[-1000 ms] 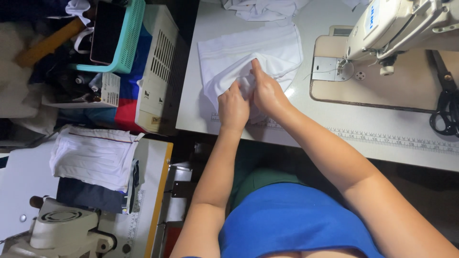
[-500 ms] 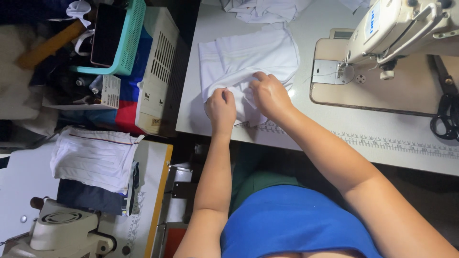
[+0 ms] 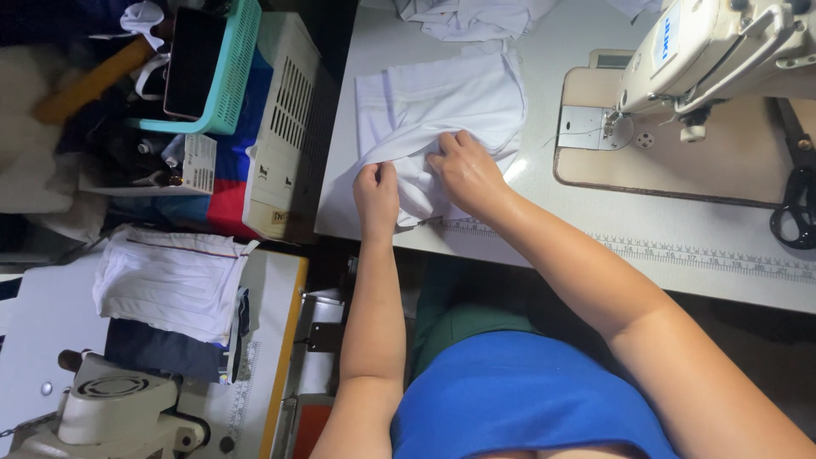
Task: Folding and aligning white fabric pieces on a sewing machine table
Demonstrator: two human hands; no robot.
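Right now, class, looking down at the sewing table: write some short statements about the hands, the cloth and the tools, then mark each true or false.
1. Both hands rest on the white folded cloth. True.
2. The left hand holds the black scissors. False: it grips the cloth; the scissors lie untouched at the far right.
3. The white sewing machine stands right of the cloth. True.
4. The right hand is under the needle. False: it presses the cloth.

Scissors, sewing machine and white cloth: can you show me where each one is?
scissors (image 3: 795,200), head view, black handles.
sewing machine (image 3: 722,47), head view, cream body.
white cloth (image 3: 442,106), head view, flat middle.
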